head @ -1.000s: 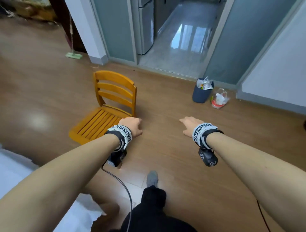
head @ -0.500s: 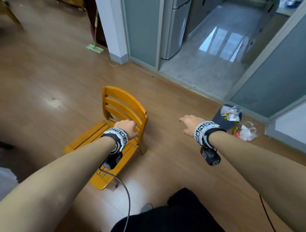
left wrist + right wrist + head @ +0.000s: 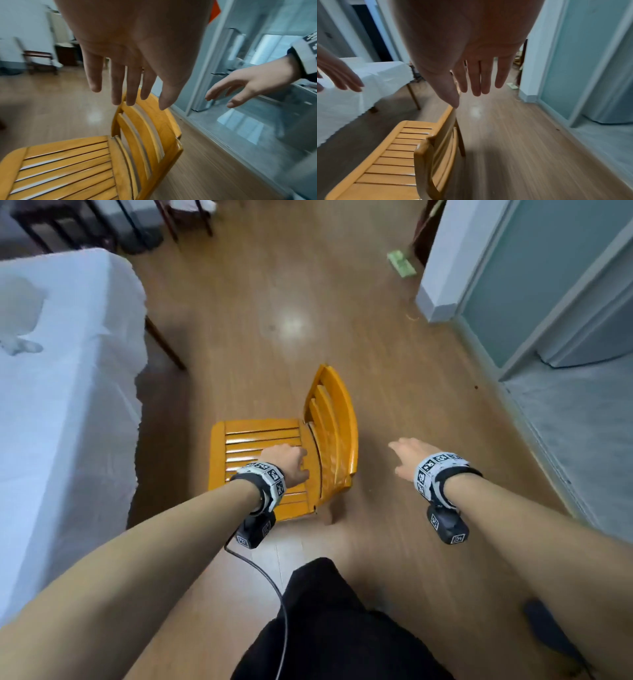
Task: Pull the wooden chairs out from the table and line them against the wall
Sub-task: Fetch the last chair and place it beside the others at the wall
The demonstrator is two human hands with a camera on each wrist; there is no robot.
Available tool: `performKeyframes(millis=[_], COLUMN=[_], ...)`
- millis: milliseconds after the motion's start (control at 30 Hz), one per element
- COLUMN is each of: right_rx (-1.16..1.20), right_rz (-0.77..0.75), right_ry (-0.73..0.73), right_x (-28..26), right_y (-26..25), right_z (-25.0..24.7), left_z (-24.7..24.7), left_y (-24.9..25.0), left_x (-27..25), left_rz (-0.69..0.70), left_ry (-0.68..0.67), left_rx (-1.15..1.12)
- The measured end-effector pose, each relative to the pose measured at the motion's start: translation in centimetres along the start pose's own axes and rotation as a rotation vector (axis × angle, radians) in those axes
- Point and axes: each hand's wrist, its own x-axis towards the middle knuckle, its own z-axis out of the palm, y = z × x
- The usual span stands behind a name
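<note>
- Wooden chair (image 3: pixel 274 453) of yellow-orange slats stands on the wood floor (image 3: pixel 394 364), between the cloth-covered table (image 3: pixel 68 405) on the left and the frosted glass partition (image 3: pixel 534 285) on the right, its backrest turned toward the partition.
- Left hand (image 3: pixel 286 462) hovers above the rear of the seat, by the backrest; the left wrist view shows its fingers (image 3: pixel 118 86) straight and spread, holding nothing, with their tips seeming just clear of the top rail, though blur makes that hard to judge.
- Right hand (image 3: pixel 409 455) is out over bare floor beside the backrest, apart from the chair, fingers extended and loosely spread, holding nothing.
- Green mop head (image 3: pixel 401 263) lies on the floor far off, near a white pillar (image 3: pixel 445 268).
- Dark wooden chair legs (image 3: pixel 185 217) show at the top edge.
</note>
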Motion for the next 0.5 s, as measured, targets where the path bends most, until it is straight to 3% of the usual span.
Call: performKeyframes(millis=[233, 500], right_rx=[-0.096, -0.261], right_rz=[-0.253, -0.458], right_ry=[0.017, -0.033], right_x=[10.3, 19.6], right_y=[-0.7, -0.5], right_z=[-5.9, -11.5], left_z=[-0.9, -2.8], left_y=[-2.6, -3.3], left_x=[3.8, 9.4], left_rz=[-0.238, -0.406], left_ry=[0.016, 0.046], left_rx=[-0.159, -0.315])
